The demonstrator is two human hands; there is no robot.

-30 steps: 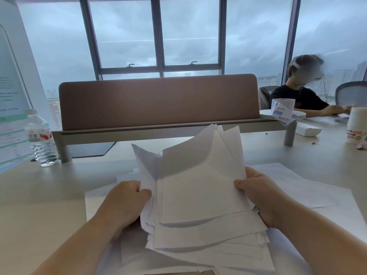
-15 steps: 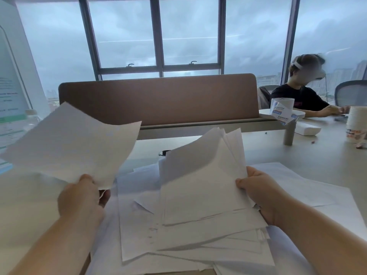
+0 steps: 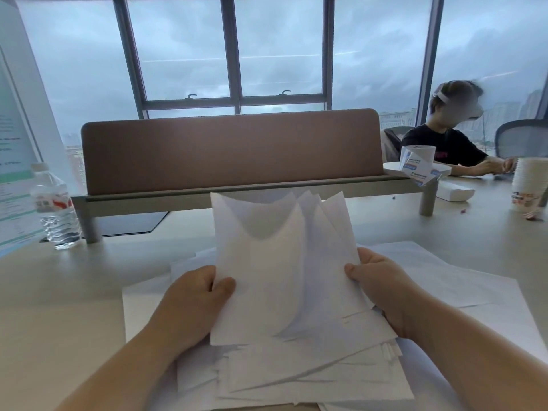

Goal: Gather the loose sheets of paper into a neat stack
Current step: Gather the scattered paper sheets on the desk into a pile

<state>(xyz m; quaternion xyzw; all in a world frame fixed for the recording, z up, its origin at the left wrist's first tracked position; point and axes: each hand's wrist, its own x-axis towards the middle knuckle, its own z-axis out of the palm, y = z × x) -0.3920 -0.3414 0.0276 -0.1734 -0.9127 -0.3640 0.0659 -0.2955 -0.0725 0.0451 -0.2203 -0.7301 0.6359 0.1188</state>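
A ragged bundle of white paper sheets (image 3: 284, 271) stands tilted up off the table in front of me, its edges uneven and fanned at the top. My left hand (image 3: 192, 298) grips its left edge, thumb on the front sheet. My right hand (image 3: 382, 283) grips its right edge. More loose sheets (image 3: 462, 277) lie flat on the table under and to the right of the bundle, and a few stick out at the left (image 3: 142, 307).
A brown desk divider (image 3: 231, 149) runs across the table behind the papers. A water bottle (image 3: 55, 209) stands at the left. A stack of paper cups (image 3: 529, 185) and a white box (image 3: 453, 191) sit at the right, near a seated person (image 3: 444, 137).
My left hand had lifted a single sheet out to the left; now that sheet lies on the front of the bundle and the left hand grips the bundle's left edge again.
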